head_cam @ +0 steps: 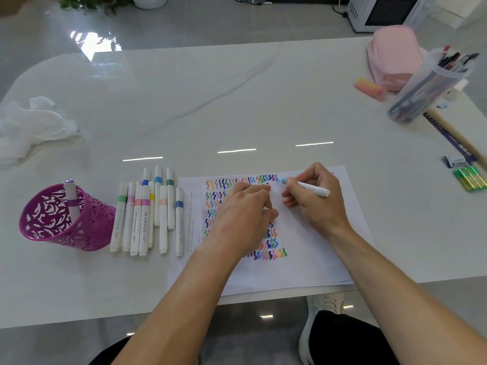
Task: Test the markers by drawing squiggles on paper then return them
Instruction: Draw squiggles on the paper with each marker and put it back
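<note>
Two bare hands are over a white sheet of paper (319, 248) that lies on the near part of the pale tabletop (210, 101), with its near edge at the edge of the tabletop. The right hand (319, 201) holds a white marker (312, 188) with a light blue tip. Its fingers (291, 201) and thumb are clamped around the barrel, and the tip touches the paper at the right end of the top row of squiggles (218, 184). The squiggles are in many colours and stand in rows; the hands cover a good part of them.

The left hand (245, 210) rests on the paper, on top of the squiggles, just beside the right hand. Its fingers are bent and close together, the thumb lies against the first finger. If something is inside this hand, I cannot tell.

To the left of the paper a group of white markers (147, 214) with coloured bands lies on the tabletop, side by side and partly one over another, all pointing away from the person. More to the left stands a purple cut-out pen holder (87, 227), leaning in this view, and one marker with a purple band (71, 200) stands in it.

Far left lies a crumpled white plastic bag (34, 122). At the far right corner are a pink pouch (392, 56), a pink and yellow eraser (369, 88) just beside it, and a clear container full of pens (427, 85). Near the right edge lie a wooden handle (459, 139) and a small green pack (470, 178).
</note>
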A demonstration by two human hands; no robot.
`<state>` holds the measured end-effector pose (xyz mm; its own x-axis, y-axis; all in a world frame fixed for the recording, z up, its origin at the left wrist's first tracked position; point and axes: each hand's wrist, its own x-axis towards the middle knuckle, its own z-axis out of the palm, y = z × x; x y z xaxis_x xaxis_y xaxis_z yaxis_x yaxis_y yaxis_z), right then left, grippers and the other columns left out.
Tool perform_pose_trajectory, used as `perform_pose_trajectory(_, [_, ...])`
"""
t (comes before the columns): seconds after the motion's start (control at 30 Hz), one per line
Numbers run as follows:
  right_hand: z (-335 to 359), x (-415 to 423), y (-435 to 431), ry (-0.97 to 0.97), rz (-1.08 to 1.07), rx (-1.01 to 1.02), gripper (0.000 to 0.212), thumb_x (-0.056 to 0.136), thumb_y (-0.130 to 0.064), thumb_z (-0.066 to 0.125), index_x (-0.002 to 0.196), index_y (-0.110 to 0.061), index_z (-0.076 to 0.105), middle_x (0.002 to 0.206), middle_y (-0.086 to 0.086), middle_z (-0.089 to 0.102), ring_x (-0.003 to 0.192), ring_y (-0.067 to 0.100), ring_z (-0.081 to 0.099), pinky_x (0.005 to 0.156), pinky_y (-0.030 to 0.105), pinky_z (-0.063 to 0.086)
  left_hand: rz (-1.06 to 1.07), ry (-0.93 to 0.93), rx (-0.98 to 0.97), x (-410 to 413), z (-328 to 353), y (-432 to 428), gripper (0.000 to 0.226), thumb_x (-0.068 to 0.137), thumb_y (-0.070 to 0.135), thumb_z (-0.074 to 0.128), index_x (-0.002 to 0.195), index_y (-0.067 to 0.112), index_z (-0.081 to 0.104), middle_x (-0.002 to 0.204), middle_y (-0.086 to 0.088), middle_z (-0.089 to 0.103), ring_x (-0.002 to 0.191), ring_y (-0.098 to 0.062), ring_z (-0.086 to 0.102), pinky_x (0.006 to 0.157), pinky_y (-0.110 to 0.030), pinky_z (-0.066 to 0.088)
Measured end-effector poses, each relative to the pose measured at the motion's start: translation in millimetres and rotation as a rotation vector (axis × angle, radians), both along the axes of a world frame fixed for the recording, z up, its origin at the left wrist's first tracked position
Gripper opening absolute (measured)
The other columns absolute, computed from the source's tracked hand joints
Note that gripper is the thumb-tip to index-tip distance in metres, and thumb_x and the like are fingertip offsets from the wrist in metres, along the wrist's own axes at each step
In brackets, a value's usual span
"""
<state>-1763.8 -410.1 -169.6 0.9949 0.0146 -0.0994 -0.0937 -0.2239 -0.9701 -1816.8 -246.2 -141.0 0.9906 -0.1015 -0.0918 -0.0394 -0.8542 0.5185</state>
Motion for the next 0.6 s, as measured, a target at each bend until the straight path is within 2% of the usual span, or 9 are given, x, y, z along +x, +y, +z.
perform_pose_trajectory(0.1, [3, -2, -1, -0.017, -0.022, 0.047, 0.017, 0.094, -0.011, 0.073, 0.087, -0.007, 0.058, 0.072, 0.010, 0.075, 0.062, 0.026, 0.074, 0.056, 0.033, 0.061, -0.015, -0.033, 0.011, 1, 1, 2, 0.017, 0.098, 0.034, 0.061, 0.100, 0.022, 0.073, 0.137, 0.014, 0.060, 0.130, -0.008, 0.039, 0.100, -0.020, 0.030])
perform_pose_trajectory(0.2, [8, -6, 2, -0.036, -0.038, 0.101, 0.017, 0.094, -0.006, 0.071, 0.086, -0.005, 0.055, 0.071, 0.013, 0.073, 0.059, 0.024, 0.071, 0.054, 0.032, 0.058, 0.017, -0.076, -0.003, 0, 0, 4, 0.018, 0.098, 0.034, 0.061, 0.099, 0.020, 0.072, 0.119, 0.012, 0.066, 0.122, -0.009, 0.046, 0.097, -0.026, 0.041])
perform_pose_trajectory(0.33, [17, -12, 7, -0.057, -0.041, 0.165, 0.016, 0.093, -0.006, 0.068, 0.087, -0.009, 0.054, 0.067, 0.008, 0.069, 0.057, 0.020, 0.065, 0.051, 0.030, 0.053, 0.074, -0.166, -0.046, -1, 2, 5, 0.016, 0.096, 0.036, 0.064, 0.101, 0.024, 0.073, 0.107, 0.015, 0.061, 0.115, -0.003, 0.043, 0.088, -0.016, 0.031])
perform_pose_trajectory(0.4, [24, -13, 10, -0.070, -0.038, 0.175, 0.015, 0.090, -0.011, 0.069, 0.088, -0.010, 0.054, 0.066, 0.003, 0.068, 0.058, 0.017, 0.063, 0.051, 0.027, 0.051, 0.117, -0.158, -0.087, -1, 7, 6, 0.014, 0.096, 0.038, 0.064, 0.101, 0.028, 0.073, 0.101, 0.017, 0.059, 0.109, -0.003, 0.044, 0.085, -0.016, 0.029])
perform_pose_trajectory(0.5, [34, -16, 16, -0.090, -0.034, 0.198, 0.015, 0.083, -0.018, 0.069, 0.087, -0.015, 0.055, 0.065, 0.000, 0.065, 0.058, 0.014, 0.060, 0.052, 0.023, 0.048, 0.248, -0.115, -0.197, 1, 13, 10, 0.012, 0.095, 0.039, 0.065, 0.102, 0.034, 0.074, 0.091, 0.016, 0.063, 0.094, -0.003, 0.054, 0.079, -0.020, 0.037])
perform_pose_trajectory(0.6, [39, -18, 17, -0.095, -0.024, 0.232, 0.013, 0.079, -0.016, 0.069, 0.083, -0.018, 0.056, 0.067, -0.002, 0.061, 0.059, 0.013, 0.055, 0.053, 0.022, 0.044, 0.413, -0.059, -0.385, 3, 19, 14, 0.007, 0.092, 0.037, 0.071, 0.099, 0.038, 0.072, 0.082, 0.016, 0.066, 0.078, 0.004, 0.060, 0.066, -0.009, 0.040])
